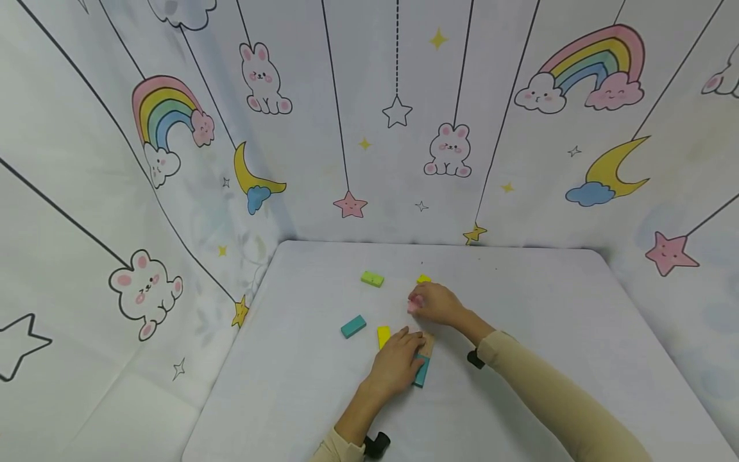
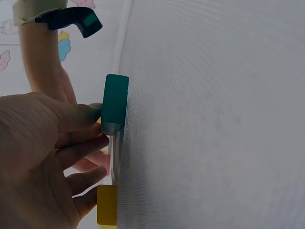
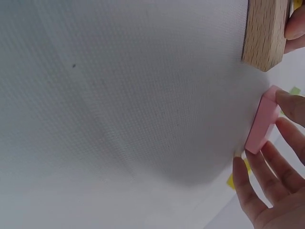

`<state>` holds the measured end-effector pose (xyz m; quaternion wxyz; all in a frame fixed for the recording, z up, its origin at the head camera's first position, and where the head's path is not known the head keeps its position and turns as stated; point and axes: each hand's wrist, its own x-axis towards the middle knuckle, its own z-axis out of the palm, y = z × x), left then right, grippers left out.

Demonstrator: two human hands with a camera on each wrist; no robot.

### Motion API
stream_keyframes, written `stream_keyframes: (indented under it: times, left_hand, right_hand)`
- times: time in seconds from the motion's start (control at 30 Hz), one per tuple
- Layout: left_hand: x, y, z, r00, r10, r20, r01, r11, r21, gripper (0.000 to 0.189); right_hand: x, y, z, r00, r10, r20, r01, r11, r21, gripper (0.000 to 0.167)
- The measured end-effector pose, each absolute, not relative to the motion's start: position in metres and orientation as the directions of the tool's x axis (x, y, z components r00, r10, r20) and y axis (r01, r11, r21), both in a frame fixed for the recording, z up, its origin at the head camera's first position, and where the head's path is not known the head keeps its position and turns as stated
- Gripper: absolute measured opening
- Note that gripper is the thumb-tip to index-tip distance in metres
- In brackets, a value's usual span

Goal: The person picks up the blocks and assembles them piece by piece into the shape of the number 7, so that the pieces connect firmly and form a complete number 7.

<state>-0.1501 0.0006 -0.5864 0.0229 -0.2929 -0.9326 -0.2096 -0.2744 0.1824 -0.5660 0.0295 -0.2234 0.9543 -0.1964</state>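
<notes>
My right hand [image 1: 435,305] pinches a pink block [image 3: 263,119] between thumb and fingers, low over the white table beyond the wooden block. The plain wooden block [image 3: 264,36] lies end to end with a teal block [image 1: 422,373]. Beside this pair rests my left hand [image 1: 395,362], its thumb touching the side of the teal block and its fingertips at the wooden block's side. A yellow block [image 1: 383,335] lies just left of the left fingers, partly covered by them. Another yellow block [image 1: 424,279] sits behind the right hand.
A second teal block [image 1: 353,326] lies left of the hands, and a lime green block [image 1: 372,279] farther back. White cloth covers the table [image 1: 277,385]. A patterned curtain [image 1: 312,128] hangs behind and along the sides.
</notes>
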Motion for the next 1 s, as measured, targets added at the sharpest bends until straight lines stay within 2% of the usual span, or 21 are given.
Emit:
stream_keyframes:
  times: [0.37, 0.77, 1.0]
  left_hand:
    - [-0.15, 0.001, -0.588, -0.831, 0.533, 0.16, 0.549, 0.739, 0.391, 0.04]
    - [-0.149, 0.0, -0.587, -0.831, 0.533, 0.162, 0.55, 0.737, 0.393, 0.039]
    - [-0.149, 0.0, -0.585, -0.83, 0.534, 0.16, 0.549, 0.732, 0.403, 0.039]
  right_hand:
    - [-0.269, 0.19, -0.564, -0.895, -0.445, 0.039, -0.425, 0.819, -0.385, 0.028]
    - [-0.26, 0.193, -0.562, -0.917, -0.399, -0.008, -0.365, 0.848, -0.385, 0.032]
    - [-0.257, 0.197, -0.563, -0.911, -0.413, 0.002, -0.384, 0.845, -0.373, 0.031]
